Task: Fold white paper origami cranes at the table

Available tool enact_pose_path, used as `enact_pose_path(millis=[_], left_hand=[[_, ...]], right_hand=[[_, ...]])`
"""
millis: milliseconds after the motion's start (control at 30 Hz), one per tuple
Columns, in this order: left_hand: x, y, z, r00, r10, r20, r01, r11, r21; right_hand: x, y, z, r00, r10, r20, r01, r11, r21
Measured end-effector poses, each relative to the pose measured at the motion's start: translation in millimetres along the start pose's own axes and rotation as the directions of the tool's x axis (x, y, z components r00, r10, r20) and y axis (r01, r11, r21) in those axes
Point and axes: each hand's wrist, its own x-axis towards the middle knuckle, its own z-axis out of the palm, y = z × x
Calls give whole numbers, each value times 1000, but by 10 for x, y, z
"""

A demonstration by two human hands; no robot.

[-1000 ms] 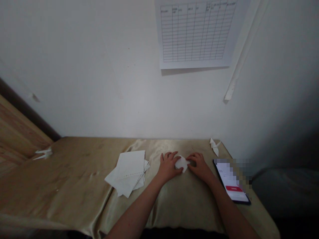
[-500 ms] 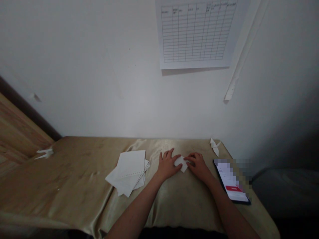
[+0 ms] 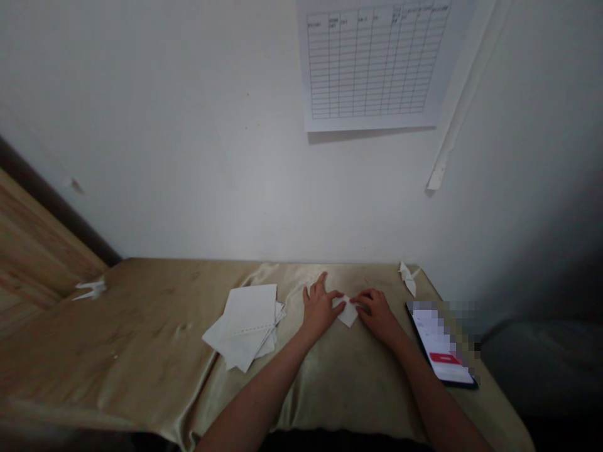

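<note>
A small folded piece of white paper (image 3: 347,314) lies on the satin cloth between my two hands, one corner pointing toward me. My left hand (image 3: 321,309) has its thumb and index finger closed on the paper's left side, while its other fingers stretch out over the cloth. On the opposite side, my right hand (image 3: 375,309) grips the paper's right edge and upper corner with thumb and fingertips. Fingers partly cover the upper part of the paper. To the left of my left forearm sits a loose stack of white paper sheets (image 3: 249,307).
At the right lies a phone (image 3: 440,345) with its screen lit. Behind it is a folded paper crane (image 3: 408,279). Another white folded paper piece (image 3: 93,288) rests at the far left. The tablecloth (image 3: 155,326) has folds; a printed chart (image 3: 372,69) hangs on the wall.
My left index finger and thumb have shifted slightly on the paper, with the outer fingers stretched further forward. The right hand keeps its place on the paper. The whole view has moved a little.
</note>
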Motion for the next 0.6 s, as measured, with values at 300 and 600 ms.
enact_pose_path(millis=[300,600], left_hand=[[9,1,-76,996,2,93,-6,999,39],[-60,-23,-119,986,3,167,-14,998,63]], right_hand=[[10,61,29,1000,2,-2,-2,1000,1],[-3,-46,73,1000,26,11,-23,987,-157]])
